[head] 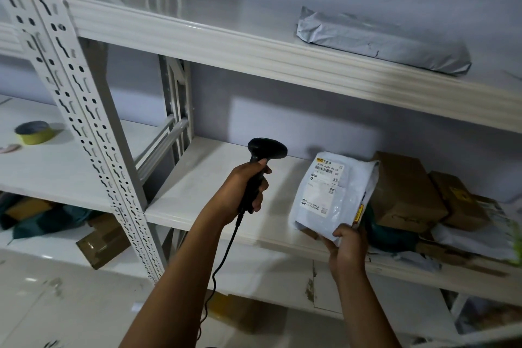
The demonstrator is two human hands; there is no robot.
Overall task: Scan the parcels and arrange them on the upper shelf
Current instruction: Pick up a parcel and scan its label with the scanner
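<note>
While one grey mailer (381, 39) already lies on the upper shelf (197, 28), most of the job looks left; left hand (245, 189) grips the black scanner (265, 150), head toward the white parcel (330, 195); right hand (348, 243) pinches that parcel's lower edge, label up, over the middle shelf (211, 192); brown boxes (404, 192) and more bags piled there, probably unscanned.

The white upper shelf (197, 8) has 1 grey bag parcel (381, 42) lying flat near its right end. On the lower shelf (203, 186), a big brown box (406, 192) and a small brown box (457, 200) sit side by side. A tape roll (35, 133) sits on the left shelf (56, 172).
</note>
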